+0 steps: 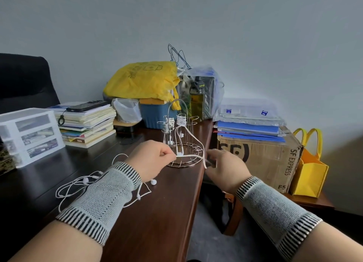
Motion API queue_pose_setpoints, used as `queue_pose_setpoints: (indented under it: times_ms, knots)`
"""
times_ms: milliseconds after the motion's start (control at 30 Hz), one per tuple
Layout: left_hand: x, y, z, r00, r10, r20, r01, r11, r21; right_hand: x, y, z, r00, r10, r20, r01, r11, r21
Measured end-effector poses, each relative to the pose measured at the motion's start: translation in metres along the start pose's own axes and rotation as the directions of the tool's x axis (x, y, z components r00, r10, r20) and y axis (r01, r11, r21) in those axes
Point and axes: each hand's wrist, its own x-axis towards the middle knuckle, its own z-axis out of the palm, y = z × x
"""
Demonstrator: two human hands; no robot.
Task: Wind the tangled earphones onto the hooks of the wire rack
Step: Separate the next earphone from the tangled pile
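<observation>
A metal wire rack [183,144] stands near the dark wooden desk's right edge. White cable is wound round two of its hooks, with earbuds hanging below. My left hand [153,157] pinches a white earphone cable [191,156] just in front of the rack's base. The same cable runs right and bends down into my right hand [224,168], which grips its other part. More tangled white earphones [78,185] lie on the desk beside my left wrist, partly hidden by it.
A stack of books [88,124] with a phone on top and a white drawer unit [29,134] sit at the left. Yellow bag [141,81], blue tub [155,112] and bottle [197,98] stand behind the rack. A cardboard box [261,155] stands right of the desk.
</observation>
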Motion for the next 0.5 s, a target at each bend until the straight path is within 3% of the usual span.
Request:
queue_pose_setpoints:
  times_ms: [133, 233, 333, 500]
  knots:
    - [0.004, 0.012, 0.007, 0.997, 0.079, 0.020, -0.079, 0.997, -0.001, -0.001, -0.026, 0.008, 0.943, -0.313, -0.114, 0.326, 0.937, 0.124]
    - [0.003, 0.011, 0.005, 0.996, 0.091, 0.022, -0.091, 0.996, -0.009, 0.004, -0.032, 0.009, 0.940, -0.320, -0.115, 0.334, 0.935, 0.124]
    - [0.002, 0.003, -0.002, 0.998, 0.069, -0.009, -0.069, 0.998, -0.006, 0.009, -0.026, 0.008, 0.962, -0.201, -0.186, 0.224, 0.968, 0.110]
    - [0.001, -0.027, -0.018, 0.992, -0.068, -0.105, 0.067, 0.998, -0.011, 0.025, 0.012, -0.006, 0.947, 0.227, -0.228, -0.163, 0.949, 0.269]
